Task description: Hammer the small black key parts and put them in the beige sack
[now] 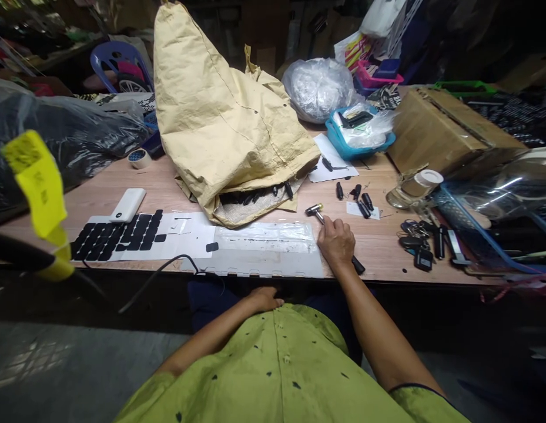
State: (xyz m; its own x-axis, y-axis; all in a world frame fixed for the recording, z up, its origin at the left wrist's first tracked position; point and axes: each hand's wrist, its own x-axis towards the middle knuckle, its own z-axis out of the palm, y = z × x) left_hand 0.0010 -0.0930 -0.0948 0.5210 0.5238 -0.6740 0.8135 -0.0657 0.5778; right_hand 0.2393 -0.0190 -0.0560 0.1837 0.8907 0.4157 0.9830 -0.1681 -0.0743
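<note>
My right hand [337, 244] is wrapped round the handle of a small hammer [314, 210], whose head points up and left over the table. The dark end of the handle shows below the wrist. In my lap, below the table edge, rests my left hand [264, 298], with its fingers partly hidden and what it holds, if anything, not visible. A clear plastic sheet [273, 261] lies at the front edge, left of the hammer. Behind it a large tan sack [228, 117] lies with its mouth towards me and black pieces inside. Several black pieces [364, 202] lie right of the hammer.
Rows of black patches [116, 238] and a white power bank [128, 205] are at the left, near a tape roll [139, 158]. Rightwards are a blue basket [358, 144], a cardboard box [449, 135], a jar [414, 187] and keys [416, 242]. A yellow tag [37, 188] hangs at far left.
</note>
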